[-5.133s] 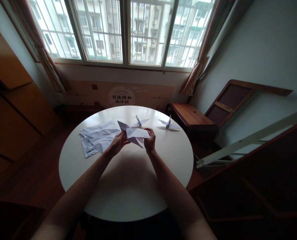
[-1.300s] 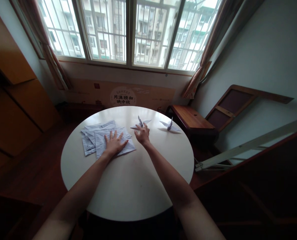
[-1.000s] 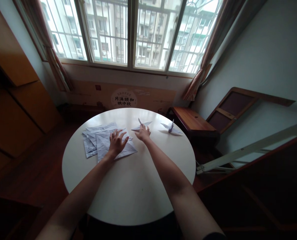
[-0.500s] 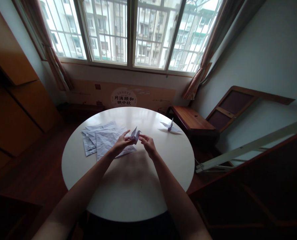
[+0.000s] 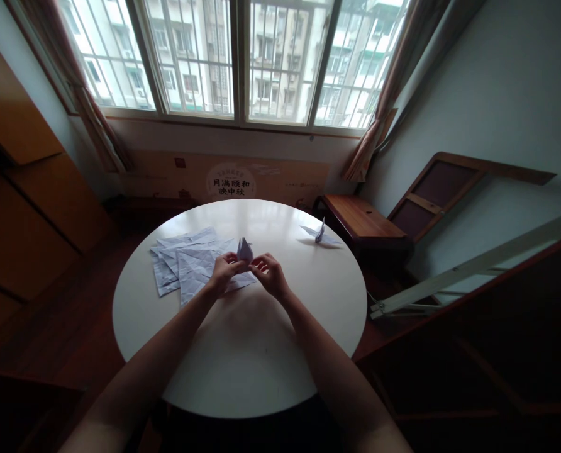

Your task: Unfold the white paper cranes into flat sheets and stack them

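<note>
A small folded paper crane (image 5: pixel 244 250) is held up above the round white table (image 5: pixel 243 377). My left hand (image 5: pixel 224 270) is closed on its left and lower side. From the right, the fingertips of my right hand (image 5: pixel 268 272) pinch at its lower right edge. The fingers partly hide the crane's lower part. Several creased sheets of paper (image 5: pixel 193 261) lie overlapping just left of and under my left hand. A second paper crane (image 5: pixel 320 234), wings spread, stands on the table's far right side.
Behind the table's right edge is a low wooden bench (image 5: pixel 363 217). A framed wooden panel (image 5: pixel 436 192) leans at the right wall. Wooden cabinets (image 5: pixel 49 214) stand on the left, and a barred window (image 5: pixel 236 63) spans the back.
The crane has turned in my hands, so its wings now look closer together. My left fingers have closed in, and my right hand has moved slightly left. The view has shifted a little.
</note>
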A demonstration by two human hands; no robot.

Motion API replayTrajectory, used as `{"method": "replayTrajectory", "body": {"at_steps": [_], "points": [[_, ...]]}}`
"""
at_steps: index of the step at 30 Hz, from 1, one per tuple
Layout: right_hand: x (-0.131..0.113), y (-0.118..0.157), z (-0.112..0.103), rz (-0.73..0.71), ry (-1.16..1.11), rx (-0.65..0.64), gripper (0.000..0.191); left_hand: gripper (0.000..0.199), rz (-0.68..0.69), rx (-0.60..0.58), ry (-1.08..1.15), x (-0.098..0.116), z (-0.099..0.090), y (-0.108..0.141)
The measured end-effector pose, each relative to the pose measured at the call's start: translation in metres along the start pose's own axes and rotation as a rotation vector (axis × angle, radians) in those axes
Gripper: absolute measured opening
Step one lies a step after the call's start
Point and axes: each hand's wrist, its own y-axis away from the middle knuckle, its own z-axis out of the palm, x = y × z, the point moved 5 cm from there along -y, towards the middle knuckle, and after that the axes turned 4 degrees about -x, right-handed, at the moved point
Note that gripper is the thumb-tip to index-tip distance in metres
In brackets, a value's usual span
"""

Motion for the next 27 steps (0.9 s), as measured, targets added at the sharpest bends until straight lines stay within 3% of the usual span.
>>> {"method": "replayTrajectory", "body": {"at_steps": [4,9,15,20,27], "points": [[-0.002,0.003,0.003,-0.029,0.083,0.001,0.015,0.042,-0.037,-0.129,0.083,0.002,0.01,0.004],[0.013,0.002,-0.001,0.068,0.101,0.052,0.022,0.036,-0.079,-0.252,0.155,0.005,0.018,0.008],[0.028,0.0,-0.001,0.224,-0.023,-0.009,0.039,0.035,-0.105,-0.348,0.192,0.005,0.022,0.01],[0.03,-0.002,0.0,0.284,-0.125,-0.048,0.046,0.039,-0.1,-0.35,0.13,0.004,0.019,0.01],[0.026,-0.004,0.0,0.309,-0.232,-0.101,0.04,0.043,-0.103,-0.286,0.12,0.005,0.014,0.006]]}}
